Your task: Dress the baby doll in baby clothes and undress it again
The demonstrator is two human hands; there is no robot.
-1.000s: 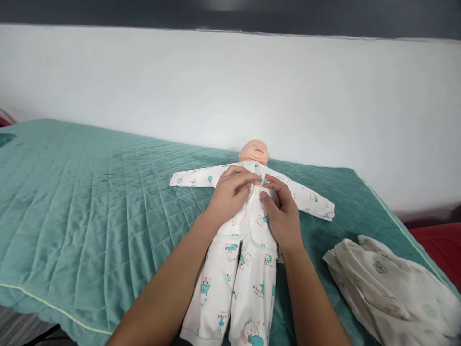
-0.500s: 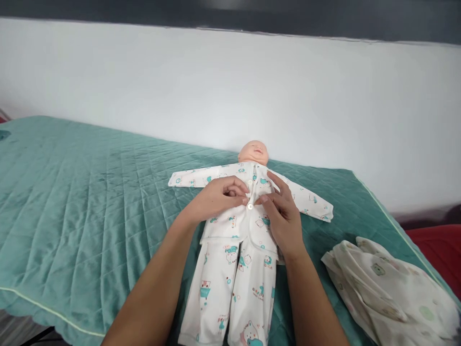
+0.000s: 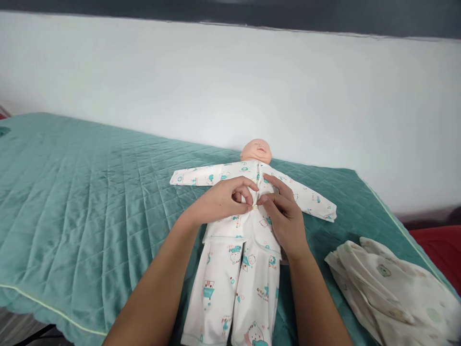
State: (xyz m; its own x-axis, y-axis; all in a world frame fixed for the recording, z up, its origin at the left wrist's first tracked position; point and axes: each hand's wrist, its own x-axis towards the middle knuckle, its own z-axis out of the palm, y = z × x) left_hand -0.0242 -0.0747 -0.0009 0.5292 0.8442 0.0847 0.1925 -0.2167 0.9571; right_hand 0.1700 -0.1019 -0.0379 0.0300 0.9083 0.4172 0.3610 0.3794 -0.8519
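Note:
A baby doll (image 3: 256,150) lies on its back, dressed in a white printed jacket (image 3: 230,228) and matching trousers (image 3: 215,288). Both sleeves stretch out sideways, and the jacket's front edges meet along the middle. My left hand (image 3: 230,196) pinches the jacket's front edge beside a small white button (image 3: 255,207). From the other side, my right hand (image 3: 283,211) has thumb and forefinger closed on the opposite edge at the same button. The fingertips partly cover the button, so whether it sits through its hole cannot be made out.
A green quilted cover (image 3: 90,206) spreads under the doll up to a white wall (image 3: 216,81). At the right lies a crumpled pale printed cloth (image 3: 392,288). A red chair (image 3: 439,250) stands beyond the right edge.
Both hands stay at the jacket's front. The left fingertips have moved slightly over the button, which shows less now. The whole view has shifted a little.

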